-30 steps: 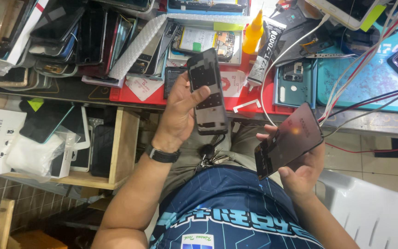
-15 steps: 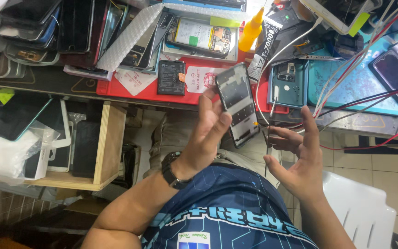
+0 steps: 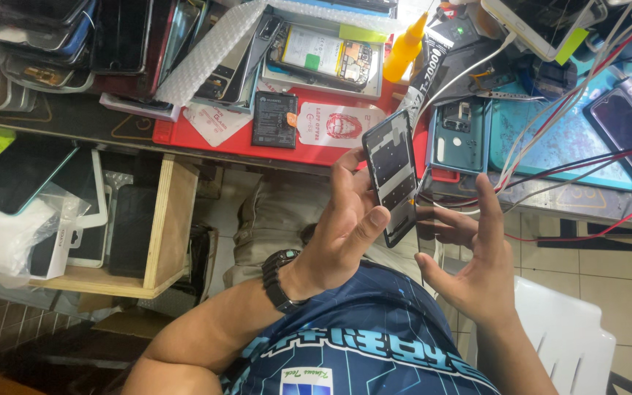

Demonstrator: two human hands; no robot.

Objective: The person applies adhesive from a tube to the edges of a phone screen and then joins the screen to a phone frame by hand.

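The phone frame (image 3: pixel 391 175) is a slim black rectangle with its insides bare: dark plates, small cut-outs and a few screw points show on the face turned up, and there is no screen on that side. It stands nearly upright, tilted a little to the right, held in the air just in front of the red mat (image 3: pixel 221 139) at the near edge of the surface (image 3: pixel 74 121), above the person's lap.

The left hand (image 3: pixel 345 234) has its grip clamped on the frame, thumb pressed on the lower right edge, fingers curled round behind the left edge. A black wristwatch (image 3: pixel 278 279) sits on that wrist, and the forearm runs down towards the lower left.

The right hand (image 3: pixel 469 263) is just to the right of the frame, palm turned inward, fingers spread apart and holding nothing; whether its fingertips touch the frame I cannot tell.

A teal phone back (image 3: pixel 462 135) lies on the surface just beyond the hands, with a yellow glue bottle (image 3: pixel 406 47) farther off
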